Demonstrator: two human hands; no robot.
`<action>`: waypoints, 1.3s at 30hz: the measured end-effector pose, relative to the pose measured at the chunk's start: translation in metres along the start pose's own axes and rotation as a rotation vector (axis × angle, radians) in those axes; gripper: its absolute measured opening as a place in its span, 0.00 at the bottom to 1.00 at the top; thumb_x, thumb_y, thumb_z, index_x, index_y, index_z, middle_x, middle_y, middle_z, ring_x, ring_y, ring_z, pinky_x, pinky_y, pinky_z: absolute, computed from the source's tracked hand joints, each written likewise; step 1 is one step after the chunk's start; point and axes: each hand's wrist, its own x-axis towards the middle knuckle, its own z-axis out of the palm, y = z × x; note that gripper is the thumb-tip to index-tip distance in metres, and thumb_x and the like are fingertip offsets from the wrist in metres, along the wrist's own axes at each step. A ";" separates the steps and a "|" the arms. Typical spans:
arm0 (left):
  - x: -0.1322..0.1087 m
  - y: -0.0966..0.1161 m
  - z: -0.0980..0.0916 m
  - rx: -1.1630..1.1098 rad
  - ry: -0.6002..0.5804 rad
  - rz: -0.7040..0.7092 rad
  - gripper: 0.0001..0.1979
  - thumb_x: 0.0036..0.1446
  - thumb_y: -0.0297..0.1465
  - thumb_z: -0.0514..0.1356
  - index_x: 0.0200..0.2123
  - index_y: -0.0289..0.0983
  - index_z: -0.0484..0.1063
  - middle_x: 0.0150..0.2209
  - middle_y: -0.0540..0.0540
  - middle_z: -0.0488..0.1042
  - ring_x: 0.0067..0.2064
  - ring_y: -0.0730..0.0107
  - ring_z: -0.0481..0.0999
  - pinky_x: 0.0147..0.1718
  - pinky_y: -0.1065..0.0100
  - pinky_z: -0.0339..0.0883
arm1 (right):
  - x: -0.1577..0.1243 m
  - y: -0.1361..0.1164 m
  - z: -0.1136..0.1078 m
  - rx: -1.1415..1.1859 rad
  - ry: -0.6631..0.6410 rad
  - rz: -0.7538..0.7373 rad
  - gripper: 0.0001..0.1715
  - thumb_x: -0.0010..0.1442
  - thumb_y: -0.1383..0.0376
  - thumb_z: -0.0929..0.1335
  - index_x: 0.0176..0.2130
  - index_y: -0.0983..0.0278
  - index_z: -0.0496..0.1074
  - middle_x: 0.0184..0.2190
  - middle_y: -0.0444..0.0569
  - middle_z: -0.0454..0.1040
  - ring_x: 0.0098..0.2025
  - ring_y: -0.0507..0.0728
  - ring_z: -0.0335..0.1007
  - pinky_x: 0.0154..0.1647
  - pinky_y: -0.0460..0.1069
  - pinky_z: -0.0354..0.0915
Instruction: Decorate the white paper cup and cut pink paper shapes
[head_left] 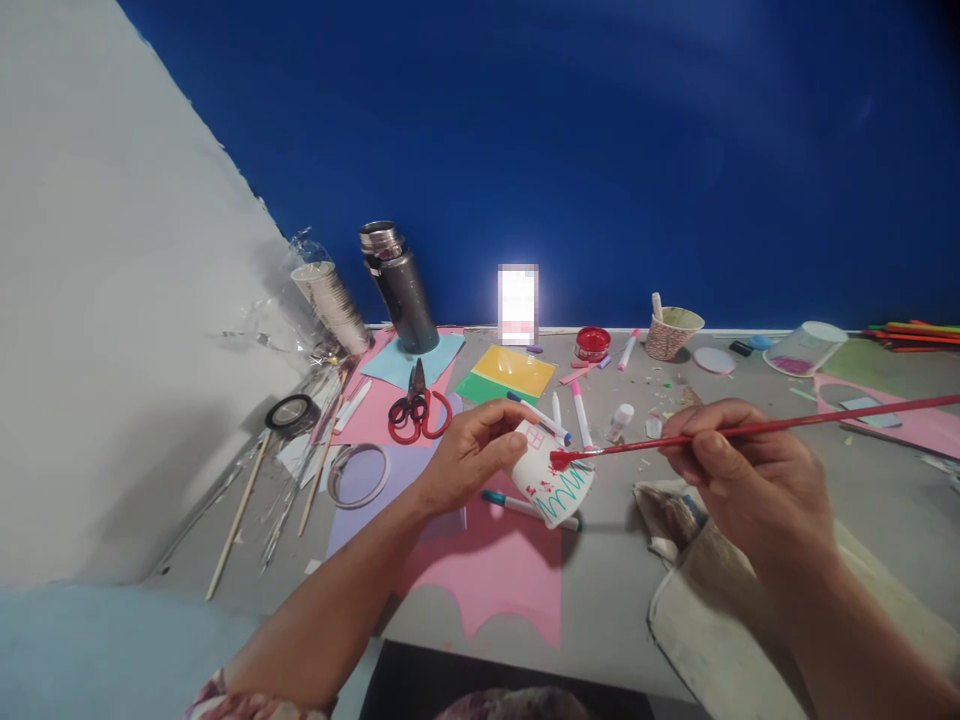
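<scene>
My left hand [484, 448] is closed around the narrow end of a white paper cup [541, 480], which is tilted over the table. The cup carries a pink window drawing, red dabs and a green zigzag near its wide rim. Between the fingers and thumb of my right hand [742, 470] is a long red paintbrush [787, 424]. Its red-coated bristles meet the side of the cup, or nearly so. Under the cup lies a teal marker [517, 503], and a blue marker [544, 420] rests just behind it.
Scissors [416, 405], a tape roll [358, 475] and coloured paper [495, 580] lie to the left and beneath. A dark flask [405, 295] and stacked cups [330, 300] stand behind. Farther back are a red paint jar [592, 345] and a patterned cup [673, 335]. A cloth [720, 610] lies under my right arm.
</scene>
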 end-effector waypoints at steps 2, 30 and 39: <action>0.000 0.000 0.000 -0.008 0.002 -0.008 0.12 0.64 0.38 0.66 0.44 0.37 0.80 0.35 0.48 0.78 0.33 0.73 0.75 0.31 0.73 0.67 | 0.000 0.000 0.000 -0.008 0.014 -0.003 0.07 0.63 0.59 0.77 0.37 0.59 0.79 0.33 0.47 0.79 0.27 0.51 0.67 0.24 0.47 0.62; -0.001 0.000 -0.001 0.179 0.062 -0.154 0.17 0.60 0.44 0.63 0.33 0.34 0.78 0.29 0.47 0.76 0.29 0.72 0.70 0.30 0.71 0.64 | 0.005 -0.005 0.004 0.041 -0.007 -0.028 0.09 0.60 0.57 0.77 0.35 0.58 0.78 0.28 0.46 0.77 0.24 0.52 0.65 0.21 0.48 0.58; -0.001 -0.002 0.000 0.163 0.045 -0.190 0.19 0.59 0.46 0.64 0.33 0.34 0.78 0.29 0.47 0.76 0.28 0.72 0.70 0.28 0.71 0.63 | 0.001 -0.001 -0.001 -0.029 -0.066 -0.003 0.07 0.62 0.59 0.76 0.36 0.58 0.78 0.29 0.46 0.77 0.26 0.53 0.66 0.23 0.48 0.60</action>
